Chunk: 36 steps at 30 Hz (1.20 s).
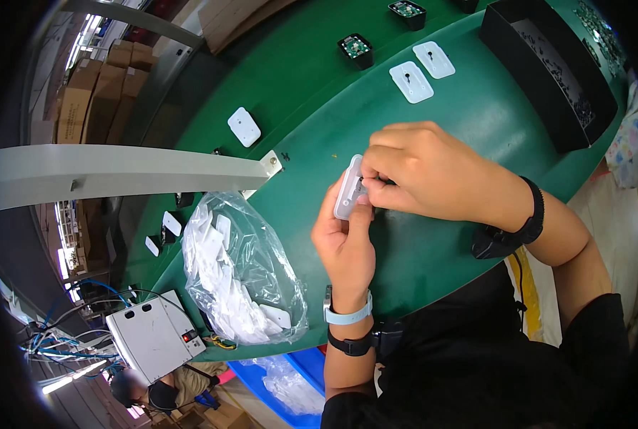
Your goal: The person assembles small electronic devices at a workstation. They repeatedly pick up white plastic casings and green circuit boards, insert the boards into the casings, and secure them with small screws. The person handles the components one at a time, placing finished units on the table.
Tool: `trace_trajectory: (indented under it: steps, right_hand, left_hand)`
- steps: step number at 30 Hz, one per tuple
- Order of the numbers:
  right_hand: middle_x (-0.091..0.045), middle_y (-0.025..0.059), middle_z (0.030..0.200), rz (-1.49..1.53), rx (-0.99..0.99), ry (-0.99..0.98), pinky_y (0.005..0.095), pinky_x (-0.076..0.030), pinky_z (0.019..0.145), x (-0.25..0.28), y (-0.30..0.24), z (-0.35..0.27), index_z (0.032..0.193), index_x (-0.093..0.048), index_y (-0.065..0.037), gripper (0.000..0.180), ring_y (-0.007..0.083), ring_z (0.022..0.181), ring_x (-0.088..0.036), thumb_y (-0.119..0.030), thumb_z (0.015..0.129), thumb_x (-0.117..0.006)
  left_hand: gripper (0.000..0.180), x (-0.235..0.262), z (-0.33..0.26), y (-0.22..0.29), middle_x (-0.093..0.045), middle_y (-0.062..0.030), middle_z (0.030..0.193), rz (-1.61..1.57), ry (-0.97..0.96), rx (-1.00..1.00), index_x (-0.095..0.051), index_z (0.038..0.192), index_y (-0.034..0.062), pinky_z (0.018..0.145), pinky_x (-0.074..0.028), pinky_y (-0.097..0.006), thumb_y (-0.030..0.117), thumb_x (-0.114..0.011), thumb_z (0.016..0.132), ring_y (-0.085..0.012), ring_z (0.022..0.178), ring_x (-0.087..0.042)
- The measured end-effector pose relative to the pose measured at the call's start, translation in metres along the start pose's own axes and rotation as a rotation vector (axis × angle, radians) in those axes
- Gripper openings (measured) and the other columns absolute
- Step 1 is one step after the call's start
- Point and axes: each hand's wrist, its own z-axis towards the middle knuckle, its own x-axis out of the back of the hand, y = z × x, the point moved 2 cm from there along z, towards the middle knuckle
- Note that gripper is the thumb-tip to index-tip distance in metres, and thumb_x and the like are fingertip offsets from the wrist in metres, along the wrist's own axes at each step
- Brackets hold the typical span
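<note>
My left hand (344, 239) holds a small white plastic cover (347, 187) upright above the green table (448, 121). My right hand (426, 171) is closed over the cover's right side, its fingertips pinching a tiny part pressed against the inner face. The part itself is mostly hidden by my fingers. Both wrists wear black bands; the left also has a pale blue one.
A clear bag of white covers (240, 268) lies left of my hands. Two finished white covers (410, 81) (434, 58) and another one (244, 126) rest farther away. A black tray of small parts (548, 68) stands at right. Small black trays with circuit boards (355, 48) sit beyond.
</note>
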Motion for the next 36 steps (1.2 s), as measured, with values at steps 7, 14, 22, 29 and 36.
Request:
trace_trajectory:
  steps: [7, 14, 22, 29, 36]
  right_hand:
    - [-0.059, 0.0138, 0.069, -0.100, -0.004, -0.090, 0.0398, -0.052, 0.066, 0.003, -0.003, 0.000, 0.073, -0.061, 0.003, 0.022, 0.0302, 0.071, -0.063, -0.017, 0.080, -0.068]
    - [-0.061, 0.0101, 0.077, 0.388, -0.219, 0.021, 0.0294, -0.053, 0.062, 0.005, 0.006, 0.004, 0.089, -0.062, 0.003, 0.020, 0.0199, 0.070, -0.061, -0.010, 0.077, -0.071]
    - [-0.065, 0.0082, 0.090, 0.885, -0.483, -0.083, 0.0239, -0.056, 0.060, -0.008, 0.008, 0.003, 0.102, -0.063, 0.004, 0.021, 0.0109, 0.080, -0.063, 0.003, 0.083, -0.070]
    - [-0.067, 0.0097, 0.092, 1.045, -0.551, -0.130, 0.0224, -0.055, 0.059, -0.012, 0.009, 0.002, 0.106, -0.061, 0.003, 0.020, 0.0107, 0.076, -0.065, 0.003, 0.087, -0.068]
    - [-0.067, 0.0081, 0.091, 1.087, -0.549, -0.141, 0.0229, -0.055, 0.059, -0.012, 0.012, 0.000, 0.103, -0.061, 0.003, 0.017, 0.0108, 0.076, -0.066, 0.003, 0.088, -0.068]
  left_hand:
    - [0.029, -0.004, 0.001, -0.007, -0.066, -0.0048, 0.099, 0.277, 0.057, -0.185, -0.059, 0.126, -0.0068, 0.070, -0.044, -0.021, 0.004, -0.055, 0.099, -0.0073, 0.082, -0.056]
    - [0.023, -0.002, 0.000, 0.002, -0.067, -0.0102, 0.095, -0.008, 0.077, -0.029, -0.061, 0.115, -0.0085, 0.068, -0.045, -0.024, 0.006, -0.054, 0.099, -0.0128, 0.078, -0.061]
    - [0.024, -0.001, -0.001, 0.008, -0.067, -0.0065, 0.090, -0.093, 0.053, -0.025, -0.062, 0.118, -0.0050, 0.067, -0.045, -0.022, 0.010, -0.056, 0.100, -0.0089, 0.077, -0.059]
    - [0.025, 0.001, -0.002, 0.008, -0.066, -0.0079, 0.096, -0.039, 0.016, -0.080, -0.059, 0.119, -0.0044, 0.068, -0.044, -0.024, 0.010, -0.054, 0.100, -0.0115, 0.079, -0.060]
    - [0.020, -0.002, -0.003, 0.008, -0.065, -0.0079, 0.091, -0.006, 0.017, -0.054, -0.059, 0.113, -0.0047, 0.066, -0.043, -0.024, 0.010, -0.053, 0.101, -0.0109, 0.077, -0.059]
